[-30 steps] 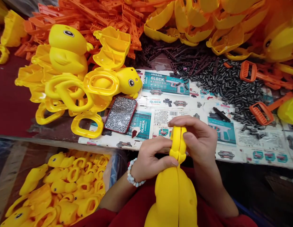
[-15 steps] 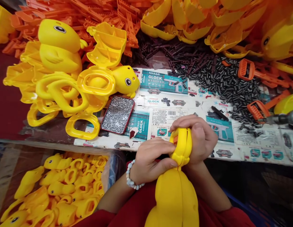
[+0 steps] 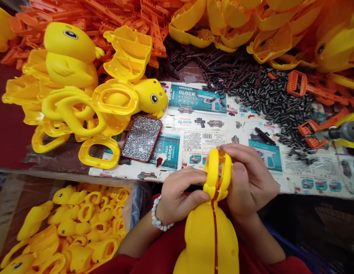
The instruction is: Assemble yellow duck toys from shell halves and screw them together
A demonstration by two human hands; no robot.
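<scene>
Low in front of my body is a yellow plastic duck toy (image 3: pixel 198 239), made of two shell halves with a ring-shaped handle at the top. A gap runs along the seam between the halves, widest at the handle. My left hand (image 3: pixel 181 192), with a beaded bracelet at the wrist, grips the left half's handle, thumb on the near side. My right hand (image 3: pixel 248 177) has its fingers and thumb closed on the right half's handle. Inside the gap, small parts show but are too blurred to name.
Yellow duck shells (image 3: pixel 71 57) are stacked at left beside a tray of small screws (image 3: pixel 141 139). Black small parts (image 3: pixel 268 99) and orange plastic pieces (image 3: pixel 108 15) lie behind. A screwdriver tool (image 3: pixel 339 132) reaches in at right. Finished-looking ducks (image 3: pixel 88 224) fill a bin lower left.
The two duck halves have come apart along the seam, the handle opening most. My right hand has shifted right and slightly down. The screwdriver tool at right reaches further in.
</scene>
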